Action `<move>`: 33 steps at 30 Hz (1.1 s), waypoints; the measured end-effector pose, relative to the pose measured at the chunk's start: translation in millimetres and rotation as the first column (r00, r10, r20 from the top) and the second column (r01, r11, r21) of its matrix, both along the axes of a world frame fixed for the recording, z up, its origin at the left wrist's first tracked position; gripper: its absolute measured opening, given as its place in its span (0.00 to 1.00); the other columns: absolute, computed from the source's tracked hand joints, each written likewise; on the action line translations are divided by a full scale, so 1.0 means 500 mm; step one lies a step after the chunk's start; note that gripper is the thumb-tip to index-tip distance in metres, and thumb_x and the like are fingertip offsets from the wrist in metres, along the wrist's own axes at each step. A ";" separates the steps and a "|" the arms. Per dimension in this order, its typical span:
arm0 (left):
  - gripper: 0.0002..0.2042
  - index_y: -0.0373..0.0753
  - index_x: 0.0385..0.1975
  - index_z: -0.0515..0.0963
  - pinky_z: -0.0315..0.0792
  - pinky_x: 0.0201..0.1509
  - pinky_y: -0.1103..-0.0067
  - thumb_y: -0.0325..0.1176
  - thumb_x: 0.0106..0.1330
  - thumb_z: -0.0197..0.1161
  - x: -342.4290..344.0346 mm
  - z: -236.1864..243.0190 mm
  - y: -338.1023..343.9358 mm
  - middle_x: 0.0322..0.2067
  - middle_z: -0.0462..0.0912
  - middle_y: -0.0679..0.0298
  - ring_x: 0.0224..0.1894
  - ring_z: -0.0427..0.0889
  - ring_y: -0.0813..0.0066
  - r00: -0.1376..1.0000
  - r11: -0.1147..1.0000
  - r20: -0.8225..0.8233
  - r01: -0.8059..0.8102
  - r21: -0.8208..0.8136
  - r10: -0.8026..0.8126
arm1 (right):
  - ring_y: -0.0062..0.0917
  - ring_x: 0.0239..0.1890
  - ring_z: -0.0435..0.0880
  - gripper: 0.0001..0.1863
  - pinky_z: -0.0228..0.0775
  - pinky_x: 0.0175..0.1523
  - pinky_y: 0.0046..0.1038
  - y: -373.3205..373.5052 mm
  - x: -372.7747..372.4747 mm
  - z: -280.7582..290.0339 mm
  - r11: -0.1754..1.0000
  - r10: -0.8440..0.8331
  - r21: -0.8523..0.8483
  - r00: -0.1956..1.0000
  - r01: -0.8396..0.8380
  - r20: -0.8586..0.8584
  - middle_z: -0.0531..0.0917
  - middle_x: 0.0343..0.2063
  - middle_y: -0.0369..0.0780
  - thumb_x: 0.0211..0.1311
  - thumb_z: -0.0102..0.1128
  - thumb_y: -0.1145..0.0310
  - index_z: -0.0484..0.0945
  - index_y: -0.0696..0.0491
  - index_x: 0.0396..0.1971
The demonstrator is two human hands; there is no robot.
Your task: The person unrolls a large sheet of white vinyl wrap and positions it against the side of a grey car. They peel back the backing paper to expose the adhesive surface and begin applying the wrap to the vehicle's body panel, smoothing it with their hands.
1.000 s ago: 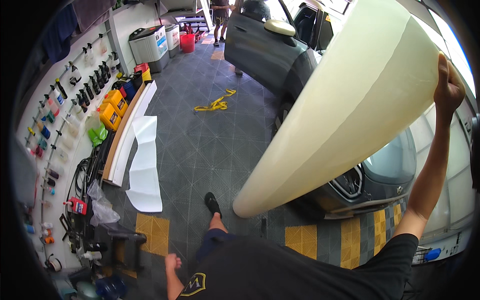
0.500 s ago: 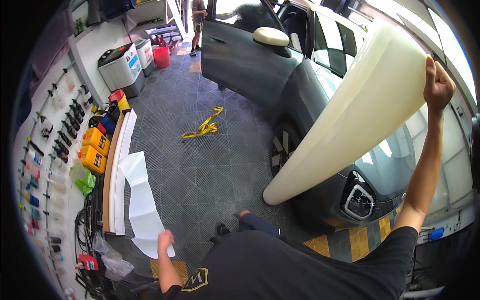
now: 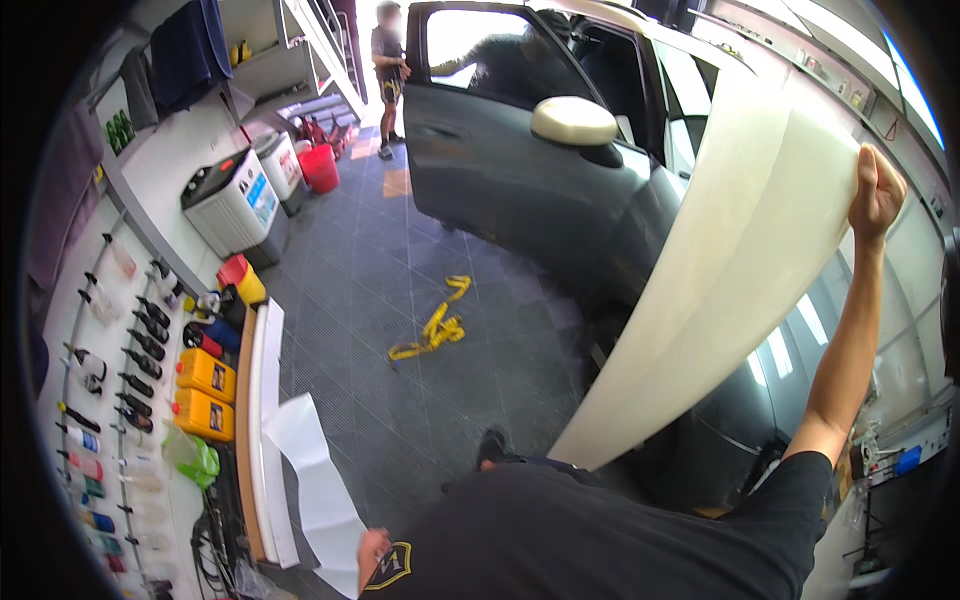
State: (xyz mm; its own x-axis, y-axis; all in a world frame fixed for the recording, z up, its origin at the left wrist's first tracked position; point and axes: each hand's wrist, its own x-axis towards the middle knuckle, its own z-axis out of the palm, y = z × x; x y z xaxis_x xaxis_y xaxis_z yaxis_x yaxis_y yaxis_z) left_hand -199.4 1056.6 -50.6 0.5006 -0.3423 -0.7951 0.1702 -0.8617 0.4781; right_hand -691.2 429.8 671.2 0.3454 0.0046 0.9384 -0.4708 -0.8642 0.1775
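Note:
My right hand (image 3: 876, 195) is raised at the right, closed on the top edge of a tall cream-white roll of sheet material (image 3: 720, 280), which leans diagonally down toward the floor beside a dark grey car (image 3: 520, 185). The roll's lower end is hidden behind my body. My left hand (image 3: 374, 548) hangs low beside my black shirt, over a creased white sheet (image 3: 310, 470); its fingers are too small and blurred to read. The car's front door stands open, with a cream mirror (image 3: 574, 120).
A yellow strap (image 3: 432, 333) lies on the tiled floor (image 3: 350, 270). Along the left are hanging spray bottles (image 3: 147, 345), orange jugs (image 3: 205, 395), long boards (image 3: 262, 440), machines (image 3: 228, 208) and a red bucket (image 3: 318, 168). Another person (image 3: 390, 75) stands beyond the car door.
I have moved forward alongside the car with the roll; the door, strap and shelving appear nearer or lower in view. My right hand keeps its hold, slightly lower in the picture.

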 end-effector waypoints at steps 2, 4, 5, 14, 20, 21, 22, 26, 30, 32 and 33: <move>0.11 0.37 0.39 0.77 0.73 0.19 0.75 0.37 0.71 0.51 -0.005 0.018 -0.019 0.24 0.80 0.61 0.19 0.79 0.73 0.997 0.995 -0.081 0.016 0.094 -0.009 | 0.13 0.20 0.57 0.20 0.46 0.25 0.23 -0.052 0.061 0.009 1.000 -0.019 -0.018 0.999 0.018 -0.030 0.61 0.15 0.31 0.71 0.51 0.66 0.65 0.58 0.17; 0.11 0.37 0.40 0.77 0.73 0.20 0.75 0.37 0.71 0.52 0.031 0.024 -0.105 0.25 0.81 0.61 0.20 0.79 0.73 0.992 0.993 -0.122 0.022 0.117 -0.008 | 0.14 0.20 0.57 0.20 0.46 0.25 0.25 -0.090 0.111 0.036 0.998 0.030 -0.061 0.999 -0.033 -0.039 0.61 0.15 0.32 0.71 0.50 0.66 0.64 0.58 0.17; 0.11 0.37 0.40 0.77 0.74 0.20 0.75 0.37 0.70 0.52 0.039 0.036 -0.120 0.25 0.81 0.61 0.21 0.80 0.73 0.992 0.990 -0.128 0.031 0.134 -0.014 | 0.15 0.19 0.57 0.20 0.46 0.25 0.25 -0.113 0.130 0.025 0.998 0.054 -0.027 0.996 -0.056 -0.068 0.60 0.14 0.32 0.70 0.50 0.67 0.64 0.58 0.17; 0.12 0.40 0.46 0.78 0.78 0.29 0.70 0.39 0.68 0.56 0.383 0.050 -0.601 0.33 0.84 0.61 0.26 0.83 0.72 0.993 0.999 -0.111 0.027 -0.041 -0.031 | 0.17 0.23 0.74 0.22 0.63 0.30 0.20 -0.210 0.283 0.018 0.991 -0.123 -0.046 0.988 0.128 0.095 0.79 0.19 0.36 0.69 0.49 0.62 0.81 0.70 0.34; 0.12 0.37 0.46 0.79 0.75 0.23 0.77 0.36 0.68 0.57 0.615 0.068 -0.885 0.29 0.83 0.64 0.23 0.80 0.76 0.966 0.968 -0.064 0.247 -0.041 -0.249 | 0.28 0.29 0.83 0.24 0.73 0.36 0.23 -0.204 0.326 -0.021 0.962 -0.250 -0.066 0.949 0.267 0.193 0.86 0.30 0.47 0.67 0.47 0.62 0.82 0.71 0.39; 0.12 0.37 0.45 0.79 0.74 0.22 0.77 0.36 0.67 0.57 0.652 0.074 -0.926 0.28 0.82 0.64 0.23 0.80 0.77 0.965 0.967 -0.073 0.248 -0.055 -0.251 | 0.26 0.24 0.79 0.24 0.67 0.30 0.22 -0.210 0.385 -0.030 0.907 -0.307 -0.224 0.924 0.357 0.227 0.83 0.24 0.45 0.68 0.47 0.61 0.81 0.70 0.29; 0.12 0.37 0.45 0.79 0.73 0.22 0.77 0.36 0.67 0.57 0.699 0.082 -0.971 0.28 0.82 0.65 0.22 0.79 0.77 0.960 0.959 -0.043 0.272 -0.076 -0.276 | 0.25 0.22 0.76 0.23 0.64 0.28 0.23 -0.210 0.414 -0.036 0.925 -0.329 -0.152 0.933 0.349 0.144 0.80 0.21 0.43 0.68 0.47 0.61 0.78 0.68 0.25; 0.11 0.36 0.43 0.78 0.72 0.19 0.78 0.35 0.65 0.57 0.858 0.070 -1.090 0.25 0.80 0.64 0.20 0.78 0.77 0.953 0.949 -0.044 0.295 -0.112 -0.301 | 0.21 0.16 0.62 0.25 0.47 0.22 0.26 -0.213 0.545 -0.048 0.933 -0.339 -0.146 0.939 0.328 -0.053 0.65 0.13 0.37 0.69 0.46 0.61 0.64 0.60 0.13; 0.12 0.38 0.44 0.76 0.75 0.21 0.74 0.38 0.68 0.55 1.005 0.086 -1.170 0.29 0.84 0.62 0.23 0.82 0.73 0.947 0.945 0.014 0.321 -0.064 -0.321 | 0.21 0.15 0.62 0.24 0.48 0.22 0.25 -0.251 0.606 -0.109 0.884 -0.462 -0.084 0.887 0.460 -0.011 0.65 0.12 0.37 0.69 0.48 0.62 0.64 0.60 0.12; 0.11 0.38 0.43 0.76 0.75 0.21 0.74 0.38 0.68 0.55 1.034 0.089 -1.212 0.29 0.83 0.62 0.23 0.81 0.74 0.893 0.894 0.043 0.446 0.053 -0.448 | 0.19 0.15 0.61 0.26 0.46 0.22 0.25 -0.267 0.641 -0.099 0.919 -0.383 -0.099 0.924 0.382 0.010 0.64 0.11 0.35 0.69 0.48 0.62 0.63 0.59 0.11; 0.12 0.38 0.43 0.76 0.75 0.21 0.74 0.38 0.68 0.55 1.048 0.096 -1.231 0.29 0.83 0.62 0.22 0.81 0.75 0.893 0.894 0.042 0.446 0.045 -0.448 | 0.19 0.15 0.61 0.26 0.46 0.22 0.25 -0.275 0.654 -0.099 0.919 -0.385 -0.087 0.923 0.384 0.002 0.64 0.11 0.35 0.69 0.49 0.62 0.62 0.59 0.11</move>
